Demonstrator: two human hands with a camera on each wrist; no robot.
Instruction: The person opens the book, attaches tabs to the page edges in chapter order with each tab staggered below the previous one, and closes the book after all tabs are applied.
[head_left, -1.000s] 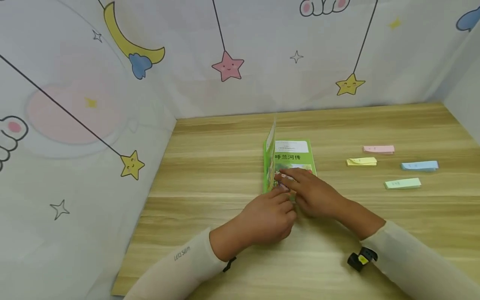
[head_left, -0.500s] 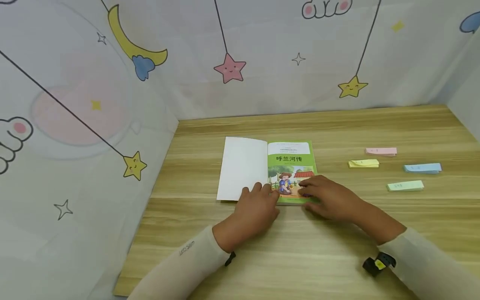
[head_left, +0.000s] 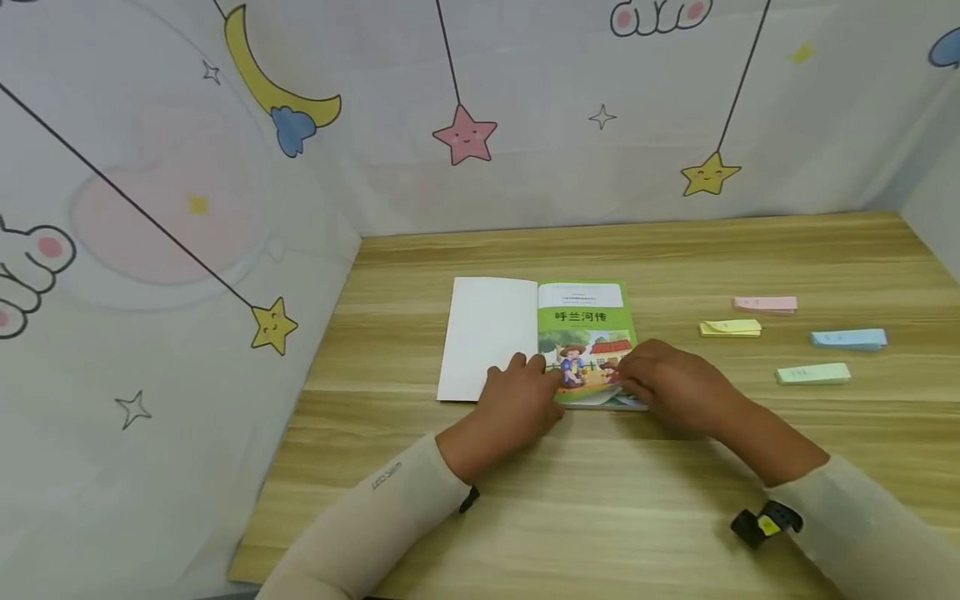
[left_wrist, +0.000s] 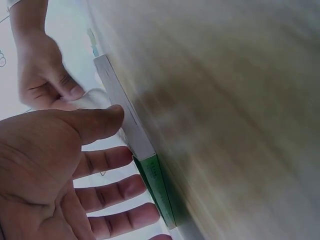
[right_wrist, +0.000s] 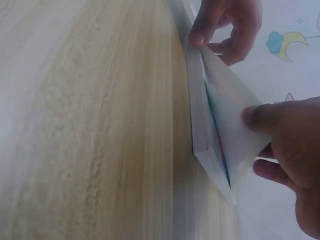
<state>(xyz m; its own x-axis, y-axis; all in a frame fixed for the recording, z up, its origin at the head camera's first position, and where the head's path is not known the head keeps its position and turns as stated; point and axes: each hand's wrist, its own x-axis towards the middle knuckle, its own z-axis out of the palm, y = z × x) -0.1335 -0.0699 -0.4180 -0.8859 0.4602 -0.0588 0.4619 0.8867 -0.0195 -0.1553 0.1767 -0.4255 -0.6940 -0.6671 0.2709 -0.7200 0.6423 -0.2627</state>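
A book (head_left: pixel 583 316) with a green illustrated page lies open on the wooden table, its white inside cover (head_left: pixel 491 333) turned flat to the left. My right hand (head_left: pixel 678 387) pinches the lower right corner of the illustrated page (right_wrist: pixel 235 125) between thumb and fingers, and that corner is lifted off the page block. My left hand (head_left: pixel 517 408) rests near the spine at the lower edge, fingers spread. In the left wrist view its thumb (left_wrist: pixel 102 125) touches the page block's lower edge (left_wrist: pixel 125 107) and its straight fingers lie over the cover side.
Right of the book lie sticky-note strips: pink (head_left: pixel 765 305), yellow (head_left: pixel 730 329), blue (head_left: pixel 848 338) and green (head_left: pixel 813 374). A white wall cloth (head_left: pixel 555 183) with printed stars and a moon stands behind the table (head_left: pixel 420 483) and on its left.
The cover, upright a second ago, has come down flat to the left. My left hand moved left to the spine; my right hand moved to the right corner and has lifted the page there.
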